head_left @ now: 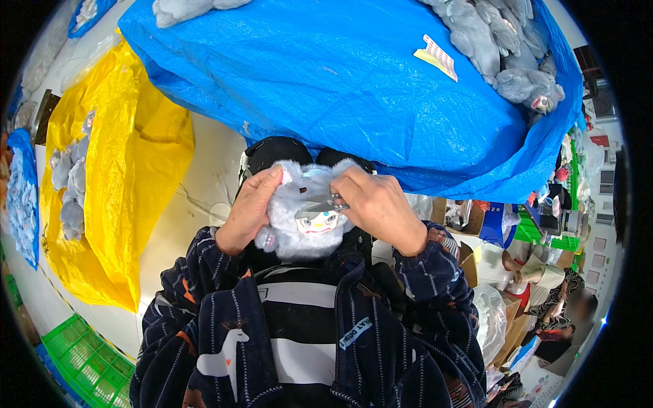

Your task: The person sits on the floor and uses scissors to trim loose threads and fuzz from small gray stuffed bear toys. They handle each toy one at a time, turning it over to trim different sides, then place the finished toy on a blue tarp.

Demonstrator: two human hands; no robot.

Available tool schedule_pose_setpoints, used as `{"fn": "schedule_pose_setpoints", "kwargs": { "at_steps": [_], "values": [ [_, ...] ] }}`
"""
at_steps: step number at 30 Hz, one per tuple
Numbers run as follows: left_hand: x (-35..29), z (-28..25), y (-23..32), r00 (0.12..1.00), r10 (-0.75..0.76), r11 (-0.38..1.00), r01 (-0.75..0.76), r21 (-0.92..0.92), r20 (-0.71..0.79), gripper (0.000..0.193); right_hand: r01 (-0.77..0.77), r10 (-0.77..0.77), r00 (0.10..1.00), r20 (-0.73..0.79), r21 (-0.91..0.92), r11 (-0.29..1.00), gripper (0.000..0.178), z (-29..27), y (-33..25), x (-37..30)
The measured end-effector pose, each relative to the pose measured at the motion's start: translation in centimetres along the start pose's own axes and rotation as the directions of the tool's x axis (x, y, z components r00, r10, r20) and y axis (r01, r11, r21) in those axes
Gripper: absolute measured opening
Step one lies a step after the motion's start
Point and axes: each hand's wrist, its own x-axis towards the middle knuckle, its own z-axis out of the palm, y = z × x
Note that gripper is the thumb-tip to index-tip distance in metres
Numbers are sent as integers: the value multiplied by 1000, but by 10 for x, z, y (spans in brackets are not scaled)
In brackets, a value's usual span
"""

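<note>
Grey plush pieces [73, 178] are gathered in a yellow sheet [160, 180] at left. By the left hand [249, 209], its grip clamped on the upper left edge, a grey plush toy [291, 243] is held over the lap [277, 154], between both hands. Scissors [321, 207], pointed leftward above its painted face [318, 224], are clamped in the grip of the right hand [382, 208]. At upper right, more plush toys [476, 37] are heaped on a blue sheet [469, 129].
</note>
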Motion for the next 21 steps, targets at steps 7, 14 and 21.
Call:
{"fn": "schedule_pose_setpoints", "kwargs": {
  "at_steps": [7, 14, 21],
  "values": [
    [2, -4, 0, 999, -39, 999, 39, -30, 6, 30, -308, 503, 793, -344, 486, 818, 15, -6, 26, 4],
    [-1, 1, 1, 999, -37, 999, 37, 6, -32, 31, -140, 315, 926, -208, 586, 798, 18, 7, -4, 15],
    [-2, 0, 0, 1000, -11, 1000, 12, 24, -23, 31, -221, 252, 885, -392, 123, 968, 14, 29, 15, 22]
  ]
}}
